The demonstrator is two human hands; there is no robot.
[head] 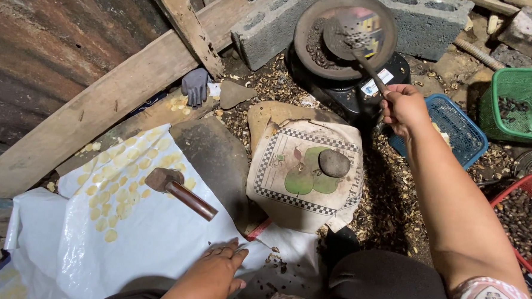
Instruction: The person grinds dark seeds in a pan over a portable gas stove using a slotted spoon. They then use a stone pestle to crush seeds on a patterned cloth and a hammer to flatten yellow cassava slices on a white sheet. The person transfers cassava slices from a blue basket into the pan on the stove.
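The right hand [403, 106] is closed around the thin handle of a perforated ladle [350, 35], fingers wrapped tight on the lower end of the shaft. The ladle's round bowl hangs over a dark, shallow pan [344, 36] that sits on a black stove [355, 90] at the far side of the floor, just in front of a grey concrete block [271, 24]. The bowl looks blurred, and a scatter of small dark nuts seems to sit in it.

The ladle looks like thin metal: probably light and stiff, with a long, narrow shaft that would twist in a loose grip. The far end of the handle, away from the pan, is where the hand has it, which seems the sensible place given the pan may be hot.

The left hand [213, 273] lies flat on a white plastic sheet [125, 233] near the bottom edge of the view, fingers spread a little and holding nothing. Farther up the sheet lie a hammer [177, 190] and rows of pale kernels [115, 185]. A grey stone [334, 163] rests on a checked printed sack [304, 172] in the middle. To the right stand a blue basket [458, 125], a green basket [522, 104] and a red basket [526, 217] holding dark nuts.
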